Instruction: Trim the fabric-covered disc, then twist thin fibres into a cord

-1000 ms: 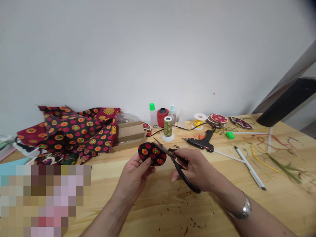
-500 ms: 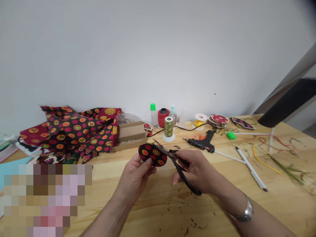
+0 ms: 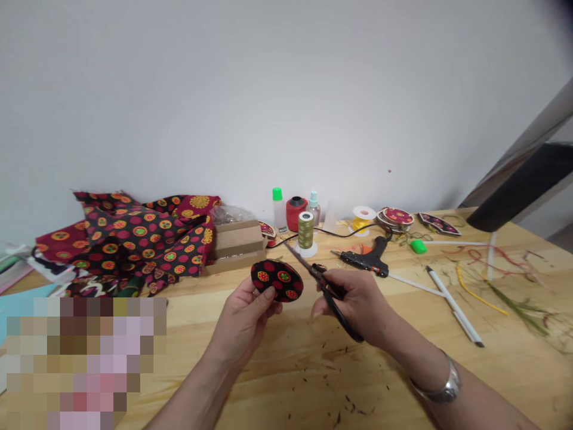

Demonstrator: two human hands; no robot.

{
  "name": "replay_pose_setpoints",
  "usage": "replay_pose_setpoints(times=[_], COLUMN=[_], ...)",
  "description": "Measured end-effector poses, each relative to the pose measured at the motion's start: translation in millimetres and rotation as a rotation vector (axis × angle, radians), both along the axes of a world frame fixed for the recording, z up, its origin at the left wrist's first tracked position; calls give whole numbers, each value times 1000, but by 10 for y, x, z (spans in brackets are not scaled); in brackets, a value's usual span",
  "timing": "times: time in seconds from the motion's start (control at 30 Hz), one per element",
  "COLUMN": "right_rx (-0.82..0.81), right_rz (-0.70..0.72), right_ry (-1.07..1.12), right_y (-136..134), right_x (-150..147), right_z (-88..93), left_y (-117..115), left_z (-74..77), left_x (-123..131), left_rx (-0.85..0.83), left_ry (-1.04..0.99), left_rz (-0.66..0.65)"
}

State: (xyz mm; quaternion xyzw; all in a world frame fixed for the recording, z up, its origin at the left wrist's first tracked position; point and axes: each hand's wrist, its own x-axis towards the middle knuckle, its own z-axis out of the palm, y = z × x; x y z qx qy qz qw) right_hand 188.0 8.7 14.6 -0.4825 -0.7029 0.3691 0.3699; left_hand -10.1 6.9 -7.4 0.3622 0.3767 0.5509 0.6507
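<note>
Between the thumb and fingers of my left hand (image 3: 248, 313) is an oval fabric-covered piece (image 3: 276, 279), black with red dots and small flower patterns. My right hand (image 3: 356, 301) grips a pair of scissors (image 3: 308, 266) by its black handles, the blades pointing up and to the left. Those blades lie just beyond the oval's upper right edge, apart from it, and look nearly closed. Small dark clippings (image 3: 351, 409) are scattered on the table below my hands.
Patterned cloth (image 3: 143, 233) is heaped at the left beside a cardboard box (image 3: 239, 245). An olive thread spool (image 3: 305, 232), a red thread cone (image 3: 295, 214) and a black glue gun (image 3: 369, 257) stand or lie behind my hands. At right are a white marker (image 3: 455, 307) and loose threads.
The scissors have shifted slightly up and right, away from the oval's edge, and their blades have drawn closer together. My left hand and the oval have stayed in place.
</note>
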Motion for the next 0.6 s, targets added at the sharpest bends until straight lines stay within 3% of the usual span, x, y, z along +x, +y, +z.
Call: replay_pose_setpoints(times=[0.2, 0.6], right_rx=[-15, 12], right_rz=[-75, 124], right_ry=[21, -238], right_y=[60, 20], right_x=[50, 82], right_z=[16, 72], left_y=[-8, 4], left_z=[-24, -22], left_x=[-5, -3], left_rx=[-6, -23], left_ry=[19, 78], left_rz=[8, 16])
